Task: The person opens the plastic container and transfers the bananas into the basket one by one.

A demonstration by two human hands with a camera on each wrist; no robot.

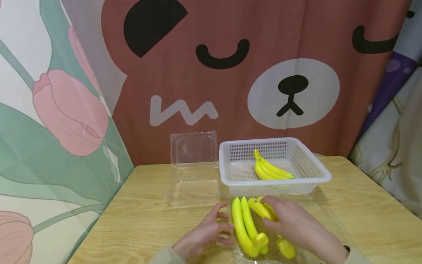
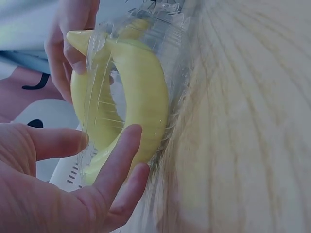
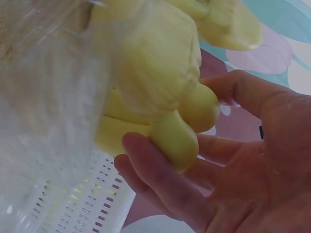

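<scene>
We see a bunch of yellow bananas point(image 1: 247, 227) lying in a clear plastic box point(image 1: 245, 256) on the wooden table point(image 1: 362, 212), just in front of the white basket point(image 1: 313, 167). Our right hand point(image 1: 293, 220) lies on top of the bunch, with its fingers bent around the bananas that lie under them. Our left hand point(image 1: 206, 234) is just left of the bunch, its fingers straight and touching the side of the clear box. Inside the white basket lies another small banana bunch point(image 1: 268, 168). Left of the basket stands an open clear box point(image 1: 194, 154).
</scene>
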